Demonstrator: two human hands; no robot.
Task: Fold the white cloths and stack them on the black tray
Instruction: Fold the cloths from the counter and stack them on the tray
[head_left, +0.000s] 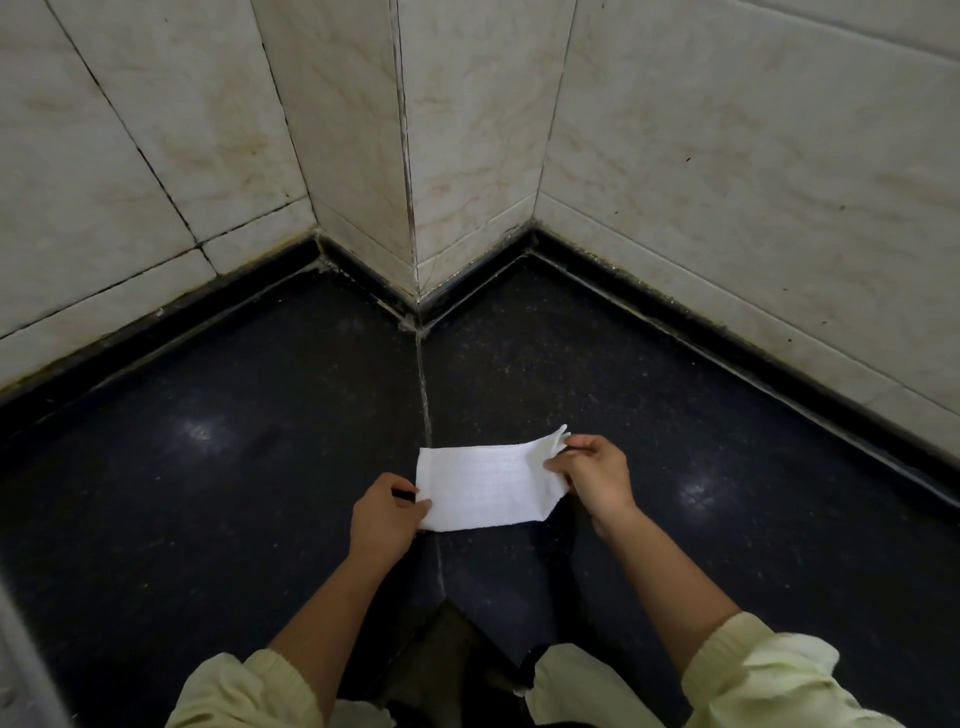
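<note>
To the left, pale marbled wall tiles (130, 156) run down to a black speckled worktop (234, 467). Light glints off the worktop in 2 soft patches, 1 on each side. A pale yellow sleeve (249, 691) is pushed up the left forearm, which reaches forward.

The left hand (382, 519) pinches the cloth's near left corner, its thumb (418, 503) lying on top and the other fingers curled under the edge. The cloth (483, 488) is white, faintly ribbed and folded into a long rectangle. It is stretched between the 2 hands over the middle of the worktop, right above the seam (423, 389) that runs from the jutting wall corner (413, 208) toward the person. I cannot tell whether the cloth's underside touches the worktop.

The right hand (597, 478) grips the far right end. Its fingers (579, 443) are curled and pinching the top corner, where the layers splay apart a little, while the thumb holds the edge lower down. The right sleeve (753, 670) matches the left. More tiled wall (753, 182) rises behind that side.
</note>
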